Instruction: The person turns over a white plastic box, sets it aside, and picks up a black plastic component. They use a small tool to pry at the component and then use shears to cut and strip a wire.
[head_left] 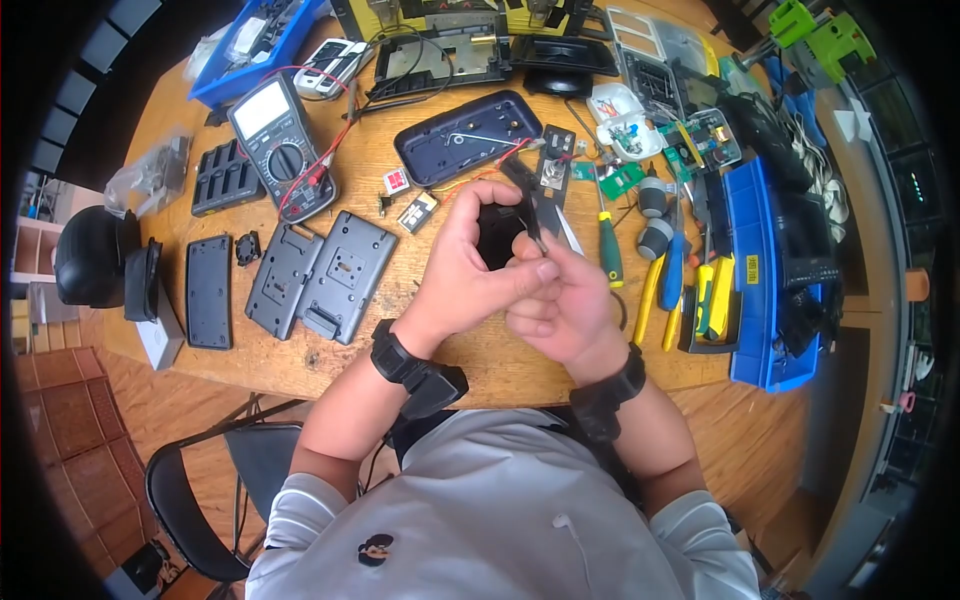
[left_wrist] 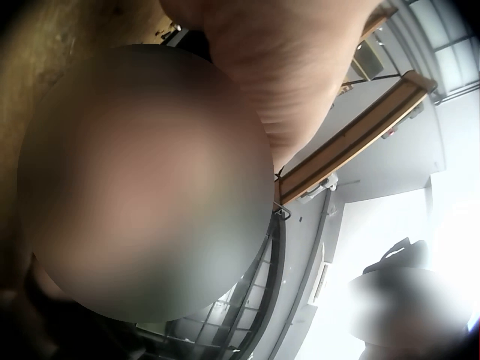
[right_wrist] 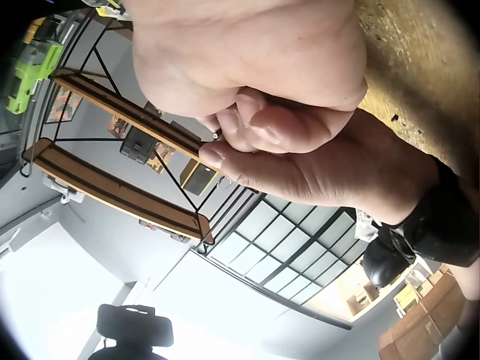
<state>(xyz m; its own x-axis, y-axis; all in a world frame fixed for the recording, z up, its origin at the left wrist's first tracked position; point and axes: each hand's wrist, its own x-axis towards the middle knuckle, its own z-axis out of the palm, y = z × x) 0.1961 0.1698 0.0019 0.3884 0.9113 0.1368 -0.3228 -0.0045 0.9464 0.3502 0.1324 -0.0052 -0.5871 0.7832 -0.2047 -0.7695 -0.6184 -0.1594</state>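
Over the near side of the table, my hands meet around a small black plastic part (head_left: 497, 238). My left hand (head_left: 455, 275) curls round its left side, the thumb reaching across to the right hand's fingers. My right hand (head_left: 565, 310) has its fingers curled in and pinches the part's right side, where a narrow dark piece runs upward. Seen from the right wrist, the right hand (right_wrist: 255, 60) hides most of the held part, and the left hand (right_wrist: 322, 176) lies close below. A blurred patch covers much of the left wrist view, beside a bare palm (left_wrist: 285, 67).
Left lie a multimeter (head_left: 285, 150), black mounting plates (head_left: 345, 275) and a black cover (head_left: 209, 292). Beyond the hands sits a dark blue housing (head_left: 465, 135). To the right are a green screwdriver (head_left: 610, 250), yellow-handled pliers (head_left: 650, 300) and a blue bin (head_left: 755, 260).
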